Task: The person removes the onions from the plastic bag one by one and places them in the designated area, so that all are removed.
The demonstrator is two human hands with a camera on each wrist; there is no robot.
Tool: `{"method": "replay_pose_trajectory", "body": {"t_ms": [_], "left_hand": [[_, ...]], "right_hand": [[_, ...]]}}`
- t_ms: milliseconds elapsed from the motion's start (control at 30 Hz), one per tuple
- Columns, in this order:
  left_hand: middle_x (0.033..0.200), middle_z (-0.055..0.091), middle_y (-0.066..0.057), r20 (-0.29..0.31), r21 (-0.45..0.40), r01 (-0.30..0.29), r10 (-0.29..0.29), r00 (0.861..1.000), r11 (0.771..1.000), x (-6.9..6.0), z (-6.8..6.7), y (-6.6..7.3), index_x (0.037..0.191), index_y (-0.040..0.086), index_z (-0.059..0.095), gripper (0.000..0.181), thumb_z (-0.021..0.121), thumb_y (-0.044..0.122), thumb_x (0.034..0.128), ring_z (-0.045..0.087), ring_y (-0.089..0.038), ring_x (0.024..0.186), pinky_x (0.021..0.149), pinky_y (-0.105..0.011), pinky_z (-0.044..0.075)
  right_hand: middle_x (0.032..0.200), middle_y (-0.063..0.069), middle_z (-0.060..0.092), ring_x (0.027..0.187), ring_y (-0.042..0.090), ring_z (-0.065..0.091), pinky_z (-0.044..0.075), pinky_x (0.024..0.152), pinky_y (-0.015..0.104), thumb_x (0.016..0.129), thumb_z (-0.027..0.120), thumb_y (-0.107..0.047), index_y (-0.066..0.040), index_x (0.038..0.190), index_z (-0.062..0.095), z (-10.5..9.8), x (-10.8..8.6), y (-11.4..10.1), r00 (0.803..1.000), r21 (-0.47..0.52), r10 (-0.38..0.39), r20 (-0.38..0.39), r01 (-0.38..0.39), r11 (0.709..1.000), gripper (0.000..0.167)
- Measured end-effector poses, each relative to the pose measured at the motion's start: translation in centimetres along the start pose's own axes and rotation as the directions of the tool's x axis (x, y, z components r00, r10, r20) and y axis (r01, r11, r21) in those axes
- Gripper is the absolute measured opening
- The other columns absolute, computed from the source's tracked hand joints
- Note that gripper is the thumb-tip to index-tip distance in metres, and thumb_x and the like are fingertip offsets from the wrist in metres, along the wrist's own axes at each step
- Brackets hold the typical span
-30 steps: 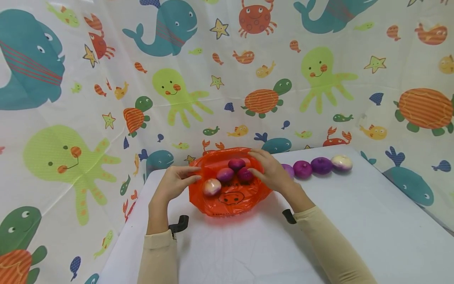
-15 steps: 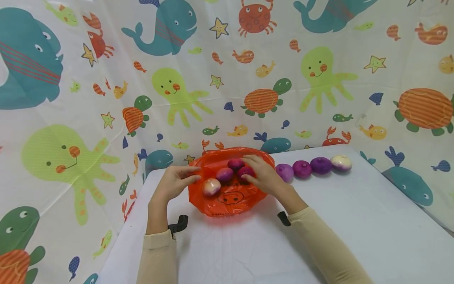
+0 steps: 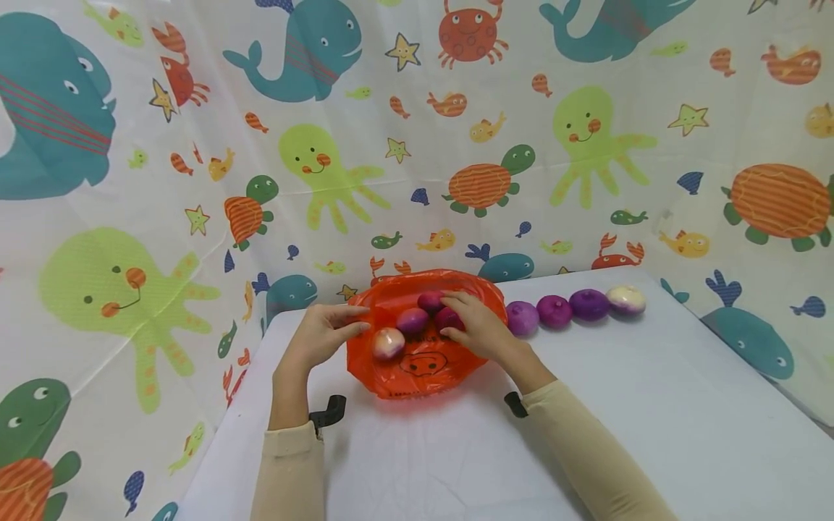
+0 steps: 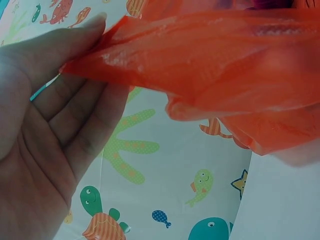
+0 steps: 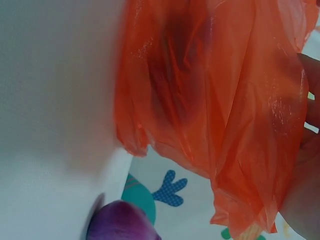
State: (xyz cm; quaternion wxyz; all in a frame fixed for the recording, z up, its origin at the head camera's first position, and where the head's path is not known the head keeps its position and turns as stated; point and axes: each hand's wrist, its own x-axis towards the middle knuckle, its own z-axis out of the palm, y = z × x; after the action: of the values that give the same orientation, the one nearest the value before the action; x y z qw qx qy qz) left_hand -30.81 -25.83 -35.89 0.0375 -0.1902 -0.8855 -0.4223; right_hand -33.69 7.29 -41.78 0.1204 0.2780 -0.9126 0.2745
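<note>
A red plastic bag (image 3: 423,383) with a printed pig face lies at the back middle of the table, its mouth spread wide. Inside are a pale onion (image 3: 389,344), a purple onion (image 3: 413,320) and two more purple ones. My left hand (image 3: 317,336) pinches the bag's left rim between thumb and fingers, plain in the left wrist view. Reaching in from the right, my right hand (image 3: 482,327) has fingers and thumb around the right-hand onion (image 3: 447,319); whether they grip it is unclear. In the right wrist view the bag hides most of this hand (image 5: 307,150).
Right of the bag, a row of onions runs along the table's back: a light purple one (image 3: 523,318), two darker ones and a pale one (image 3: 627,300). Behind the white table (image 3: 417,463) hangs a sea-animal curtain (image 3: 417,108).
My right hand has moved left, further over the onions in the bag, uncovering the light purple onion in the row. The left hand and the bag have stayed about where they were.
</note>
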Motion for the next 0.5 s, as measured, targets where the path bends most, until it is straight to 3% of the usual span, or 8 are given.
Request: {"method": "replay_pose_trajectory", "body": {"t_ms": [500], "left_hand": [[0.113, 0.078, -0.005, 0.001, 0.023, 0.004, -0.004, 1.0, 1.0, 0.05, 0.06, -0.12, 0.126, 0.016, 0.077, 0.036, 0.078, 0.033, 0.0946, 0.075, -0.023, 0.098, 0.087, -0.04, 0.064]], "right_hand": [[0.164, 0.014, 0.041, 0.153, 0.036, 0.038, 0.038, 0.122, 0.055, 0.096, 0.076, -0.028, -0.008, 0.153, 0.051, 0.73, 0.58, 0.24, 0.997, -0.016, 0.039, 0.066, -0.038, 0.999, 0.066]]}}
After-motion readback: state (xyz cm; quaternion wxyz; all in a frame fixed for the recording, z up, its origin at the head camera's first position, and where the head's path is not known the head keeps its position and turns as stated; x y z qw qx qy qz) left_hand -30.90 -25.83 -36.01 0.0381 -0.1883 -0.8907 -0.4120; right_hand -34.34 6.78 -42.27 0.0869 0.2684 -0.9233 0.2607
